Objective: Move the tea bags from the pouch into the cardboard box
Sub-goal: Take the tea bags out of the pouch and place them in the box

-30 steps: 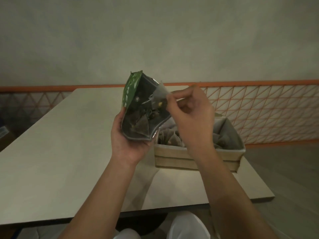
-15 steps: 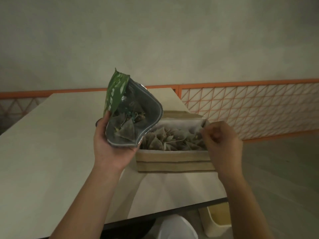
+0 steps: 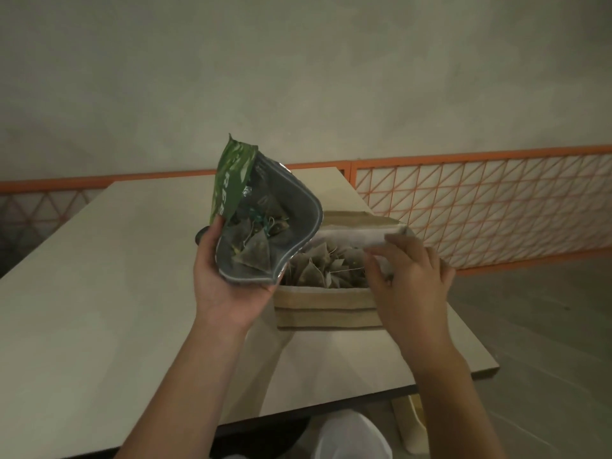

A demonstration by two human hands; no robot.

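Observation:
My left hand grips the green pouch from below, tilted with its open mouth toward me. Several pyramid tea bags lie inside it. The cardboard box stands on the table just right of the pouch, with a pile of tea bags in it. My right hand hovers over the box's right end, fingers spread, with nothing visible in them. It hides that end of the box.
The pale table stretches left and back; its right edge is near the box. An orange lattice railing runs behind. A light bin stands on the floor under the table's right corner. A dark round object peeks out behind my left hand.
My right hand carried a tea bag from the pouch mouth down to the box's right end, and its fingers have spread apart there. The pouch has stayed in my left hand.

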